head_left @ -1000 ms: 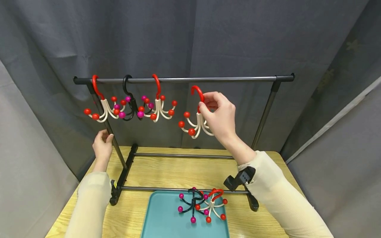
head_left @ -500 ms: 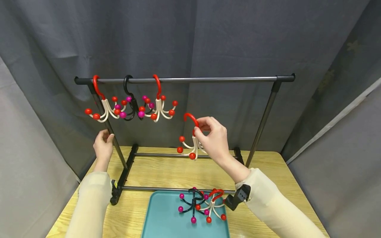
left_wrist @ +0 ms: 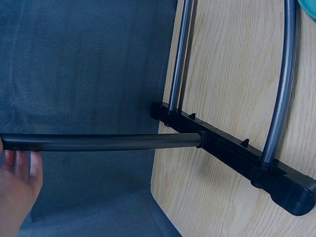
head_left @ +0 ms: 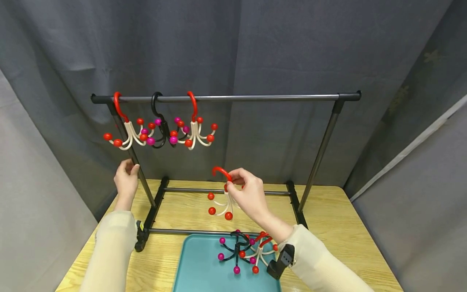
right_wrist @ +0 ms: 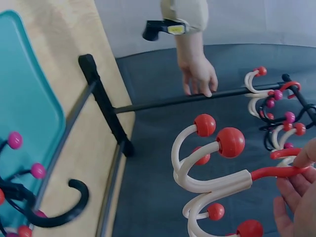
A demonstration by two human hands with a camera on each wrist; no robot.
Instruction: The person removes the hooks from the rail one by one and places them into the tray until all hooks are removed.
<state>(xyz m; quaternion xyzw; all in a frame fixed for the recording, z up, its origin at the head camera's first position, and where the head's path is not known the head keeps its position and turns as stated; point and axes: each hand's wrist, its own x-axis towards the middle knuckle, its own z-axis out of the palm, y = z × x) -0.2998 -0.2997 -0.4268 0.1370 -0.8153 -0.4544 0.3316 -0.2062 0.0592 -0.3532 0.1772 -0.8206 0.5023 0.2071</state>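
With our right hand (head_left: 248, 194) we are pinching the held hanger (right_wrist: 232, 183) by its red hook, thumb against fingers; its white arms and red balls are dangling just under that hand, clear of the bars. With our left hand (head_left: 125, 182) we are gripping the left upright (head_left: 144, 188) of the rack, partway up. Above the left hand, three hangers are hanging from the top bar (head_left: 273, 97): a white one (head_left: 130, 134) nearest the upright, a black one (head_left: 163, 129) beside it, then another white one (head_left: 194, 134), up and to the left of our right hand. Below our right hand and forearm, the teal tray (head_left: 204, 267) is bearing a black hanger with pink balls (head_left: 237, 247) and an overlapping red-hooked hanger (head_left: 259, 252), partly covered by our wrist camera (head_left: 282, 259). Beneath both hands, the wooden table (head_left: 335, 219) is supporting the rack.
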